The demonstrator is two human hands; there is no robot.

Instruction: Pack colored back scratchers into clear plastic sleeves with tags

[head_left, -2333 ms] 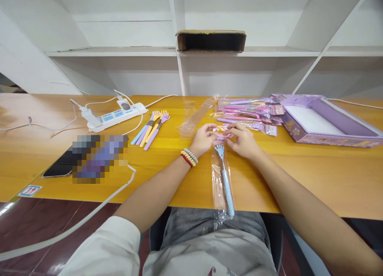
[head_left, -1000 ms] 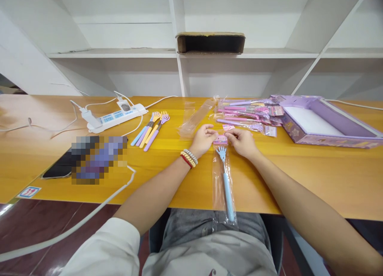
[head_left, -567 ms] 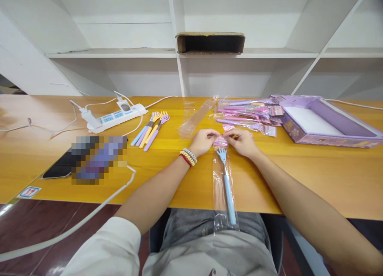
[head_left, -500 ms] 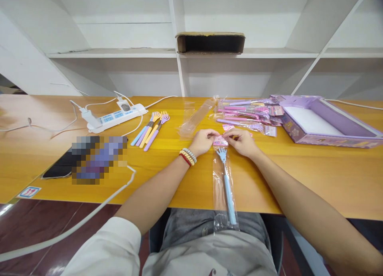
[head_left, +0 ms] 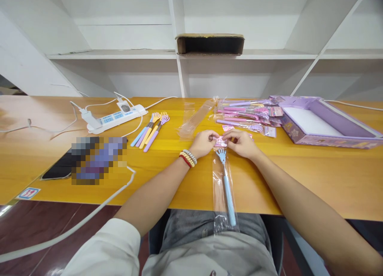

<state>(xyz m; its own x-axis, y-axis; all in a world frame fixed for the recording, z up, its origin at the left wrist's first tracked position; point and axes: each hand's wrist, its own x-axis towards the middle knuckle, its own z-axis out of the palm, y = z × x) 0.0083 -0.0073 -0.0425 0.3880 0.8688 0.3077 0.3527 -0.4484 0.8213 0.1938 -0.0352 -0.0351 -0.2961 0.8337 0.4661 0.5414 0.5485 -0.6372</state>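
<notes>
A clear plastic bag (head_left: 218,188) lies over the table's front edge, its lower end above my lap. Inside it is a blue hand-shaped back scratcher (head_left: 228,192), its fingers pointing away from me. At the bag's top sits a pink card (head_left: 220,142). My left hand (head_left: 205,143) pinches the card's left side, and my right hand (head_left: 238,142) pinches its right side. Another bit of pink card (head_left: 228,128) shows just beyond my hands. Whether the card is inside the bag or folded over it, I cannot tell.
Several loose back scratchers (head_left: 151,130) lie left, beside a power strip (head_left: 116,118) with white cables. Clear bags (head_left: 196,120) and a pile of packed scratchers (head_left: 245,114) lie at the back. A purple box (head_left: 332,138) stands right; a phone (head_left: 61,164) lies left.
Both hands stay at the pink card, with their fingers shifted slightly and a little more curled around it. The bag and scratcher have hardly moved.
</notes>
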